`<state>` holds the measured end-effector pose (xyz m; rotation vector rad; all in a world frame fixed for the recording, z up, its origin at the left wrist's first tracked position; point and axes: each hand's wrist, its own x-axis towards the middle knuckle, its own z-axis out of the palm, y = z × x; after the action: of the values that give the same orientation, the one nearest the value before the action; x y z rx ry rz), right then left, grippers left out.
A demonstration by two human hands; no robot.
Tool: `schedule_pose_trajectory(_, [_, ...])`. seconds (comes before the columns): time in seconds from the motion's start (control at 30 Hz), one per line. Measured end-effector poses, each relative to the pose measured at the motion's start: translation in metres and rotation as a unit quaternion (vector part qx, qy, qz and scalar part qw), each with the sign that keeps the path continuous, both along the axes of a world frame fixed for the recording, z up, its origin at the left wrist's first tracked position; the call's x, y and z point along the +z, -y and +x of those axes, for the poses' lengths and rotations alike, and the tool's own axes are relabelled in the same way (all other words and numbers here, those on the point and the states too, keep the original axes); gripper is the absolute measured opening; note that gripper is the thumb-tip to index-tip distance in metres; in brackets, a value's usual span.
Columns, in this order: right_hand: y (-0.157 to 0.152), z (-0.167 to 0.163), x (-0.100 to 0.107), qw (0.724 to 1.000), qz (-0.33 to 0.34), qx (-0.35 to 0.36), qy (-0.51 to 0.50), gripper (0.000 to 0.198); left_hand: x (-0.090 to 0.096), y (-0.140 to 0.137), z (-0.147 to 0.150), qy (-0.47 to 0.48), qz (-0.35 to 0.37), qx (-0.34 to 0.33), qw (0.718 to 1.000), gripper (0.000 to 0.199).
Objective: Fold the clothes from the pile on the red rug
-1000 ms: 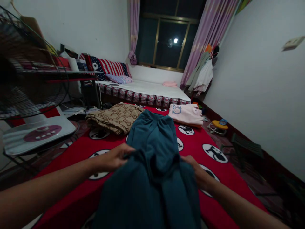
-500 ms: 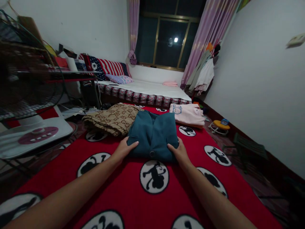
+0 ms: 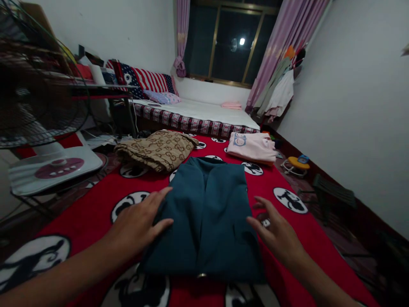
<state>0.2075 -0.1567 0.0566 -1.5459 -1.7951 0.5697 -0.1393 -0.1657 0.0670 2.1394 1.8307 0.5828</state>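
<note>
A folded teal jacket (image 3: 220,213) lies on the red blanket (image 3: 92,217), its collar end away from me and a round button at its near edge. At the jacket's left edge is my left hand (image 3: 143,217), its fingers spread and the fingertips over or touching the cloth; contact is hard to tell. Just off the right edge hovers my right hand (image 3: 275,226), fingers apart and curved, holding nothing. Beyond the jacket, a folded brown patterned garment (image 3: 159,149) lies to the left and a folded pink garment (image 3: 251,147) to the right.
An electric fan (image 3: 35,98) stands at the left, beside a cluttered desk (image 3: 105,87). At the back, a bed (image 3: 194,108) runs below the window. Along the right wall are a yellow-topped stool (image 3: 297,163), a dark folding stool (image 3: 334,189) and hanging clothes (image 3: 279,94).
The jacket has come nearer to me and now lies longer on the blanket. Both hands have let go of its sides and moved apart. The view has shifted slightly.
</note>
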Motion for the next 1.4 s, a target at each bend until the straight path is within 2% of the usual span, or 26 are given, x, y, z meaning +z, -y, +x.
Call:
schedule_pose_trajectory(0.07, [-0.02,-0.018,0.026,0.993,0.108,-0.016,0.05,0.052,0.015,-0.015,0.016,-0.032,0.076,-0.051,0.995,0.05])
schedule_pose_trajectory(0.1, [-0.031,-0.031,0.037,0.989,0.133,0.004,0.065,0.047,0.02,-0.024,0.026,-0.03,0.086,-0.079,0.993,0.044])
schedule_pose_trajectory(0.17, [-0.052,-0.062,0.053,0.982,0.134,0.038,0.126,0.041,0.021,-0.043,0.045,-0.025,0.058,-0.114,0.992,0.041])
schedule_pose_trajectory(0.2, [-0.062,-0.077,0.055,0.977,0.114,0.038,0.176,0.044,0.018,-0.053,0.052,-0.028,0.041,-0.113,0.992,0.043])
schedule_pose_trajectory(0.3, [-0.092,-0.107,0.045,0.95,0.02,0.032,0.311,0.067,0.002,-0.078,0.064,-0.04,-0.001,-0.099,0.994,0.05])
schedule_pose_trajectory(0.37, [-0.11,-0.112,0.029,0.934,-0.047,0.04,0.351,0.077,-0.008,-0.088,0.064,-0.028,-0.039,-0.105,0.993,0.053])
schedule_pose_trajectory(0.47, [-0.131,-0.107,0.01,0.931,-0.105,0.044,0.346,0.075,-0.014,-0.095,0.063,-0.013,-0.063,-0.127,0.99,0.058])
schedule_pose_trajectory(0.57, [-0.142,-0.105,0.004,0.933,-0.119,0.042,0.336,0.06,-0.012,-0.098,0.064,-0.016,-0.069,-0.149,0.986,0.059])
schedule_pose_trajectory(0.73, [-0.137,-0.117,0.001,0.935,-0.107,-0.015,0.338,0.041,-0.01,-0.106,0.066,0.043,-0.162,-0.174,0.97,0.038])
schedule_pose_trajectory(0.9, [-0.118,-0.117,-0.014,0.959,-0.026,-0.104,0.264,0.023,-0.019,-0.107,0.061,0.126,-0.165,-0.141,0.968,0.017])
schedule_pose_trajectory(0.97, [-0.114,-0.113,-0.017,0.965,-0.009,-0.093,0.246,0.029,-0.023,-0.107,0.059,0.171,-0.172,-0.121,0.963,0.013])
schedule_pose_trajectory(1.07, [-0.112,-0.109,-0.018,0.957,0.004,-0.03,0.289,0.046,-0.027,-0.109,0.058,0.229,-0.196,-0.098,0.949,0.012])
schedule_pose_trajectory(1.13, [-0.111,-0.11,-0.017,0.944,0.007,0.004,0.33,0.041,-0.026,-0.109,0.058,0.246,-0.203,-0.086,0.944,0.013])
schedule_pose_trajectory(1.23, [-0.111,-0.112,-0.016,0.933,0.005,0.016,0.36,0.03,-0.02,-0.106,0.06,0.237,-0.189,-0.074,0.95,0.013])
schedule_pose_trajectory(1.33, [-0.111,-0.112,-0.016,0.931,0.011,0.01,0.365,0.034,-0.014,-0.101,0.063,0.209,-0.165,-0.068,0.962,0.013])
schedule_pose_trajectory(1.4, [-0.108,-0.109,-0.016,0.932,0.029,0.03,0.361,0.039,-0.012,-0.098,0.064,0.192,-0.154,-0.064,0.967,0.014])
